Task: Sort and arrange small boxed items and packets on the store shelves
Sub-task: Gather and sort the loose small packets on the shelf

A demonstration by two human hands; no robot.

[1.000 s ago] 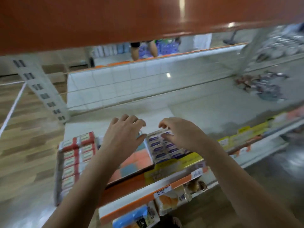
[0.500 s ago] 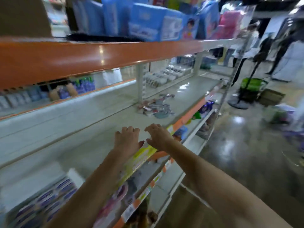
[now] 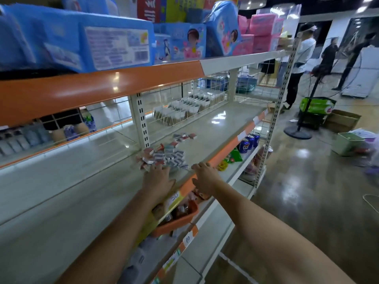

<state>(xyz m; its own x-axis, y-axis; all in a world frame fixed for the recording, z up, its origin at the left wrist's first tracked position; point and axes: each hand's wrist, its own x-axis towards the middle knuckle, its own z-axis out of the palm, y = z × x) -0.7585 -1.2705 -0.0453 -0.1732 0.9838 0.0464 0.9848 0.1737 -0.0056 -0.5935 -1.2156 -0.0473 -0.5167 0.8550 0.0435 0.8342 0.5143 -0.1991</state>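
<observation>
A loose heap of small red, white and blue boxes (image 3: 164, 157) lies on the grey middle shelf (image 3: 209, 130), just right of a slotted upright. A few more small boxes (image 3: 184, 137) lie a little farther back. My left hand (image 3: 157, 180) is flat on the shelf, fingers spread, fingertips touching the near edge of the heap. My right hand (image 3: 205, 178) rests over the shelf's orange front edge just right of the heap, fingers apart and holding nothing.
Rows of tan packets (image 3: 184, 108) stand at the shelf's back by the wire grid. Blue and pink packs (image 3: 114, 46) fill the top shelf. Below are an orange tray (image 3: 176, 221) of snacks and blue cans (image 3: 249, 141). People, a green basket (image 3: 316, 105) and a carton stand in the aisle.
My view swung right along the shelf, away from the neat box rows. Both hands moved right with it and now reach the loose heap of small boxes.
</observation>
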